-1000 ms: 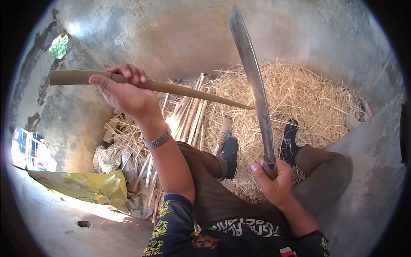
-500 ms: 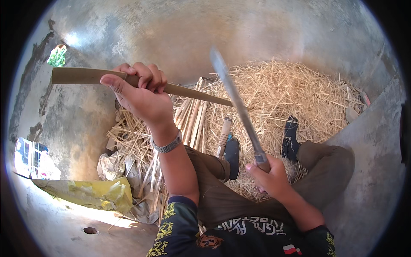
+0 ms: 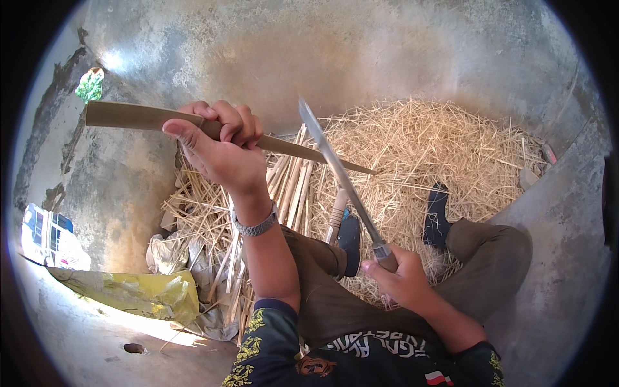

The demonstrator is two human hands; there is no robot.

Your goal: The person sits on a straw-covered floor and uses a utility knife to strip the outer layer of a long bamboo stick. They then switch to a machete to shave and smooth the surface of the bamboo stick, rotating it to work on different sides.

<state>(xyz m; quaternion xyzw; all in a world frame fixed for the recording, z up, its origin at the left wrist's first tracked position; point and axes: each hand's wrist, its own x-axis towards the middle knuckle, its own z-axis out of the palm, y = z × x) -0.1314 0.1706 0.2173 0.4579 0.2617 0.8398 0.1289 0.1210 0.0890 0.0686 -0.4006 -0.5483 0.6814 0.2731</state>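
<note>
My left hand (image 3: 225, 151), raised at the left with a watch on its wrist, is closed around a long, brownish-green split bamboo piece (image 3: 134, 117). The bamboo runs from the upper left down to a thin end over the straw. In my right hand (image 3: 405, 278) is the handle of a long-bladed knife (image 3: 336, 165), its blade pointing up and to the left. In this view the blade crosses the bamboo to the right of my left hand; whether they touch, I cannot tell.
A heap of straw-like shavings (image 3: 412, 148) lies against the wall. Several pale bamboo strips (image 3: 298, 184) are piled beside it. A wooden-handled tool (image 3: 337, 209) stands by my left foot (image 3: 349, 238). Yellow sheeting (image 3: 148, 293) lies at the left.
The knife's blade has swung left and slightly down, so it now crosses the bamboo farther from the thin end. Both hands keep their hold.
</note>
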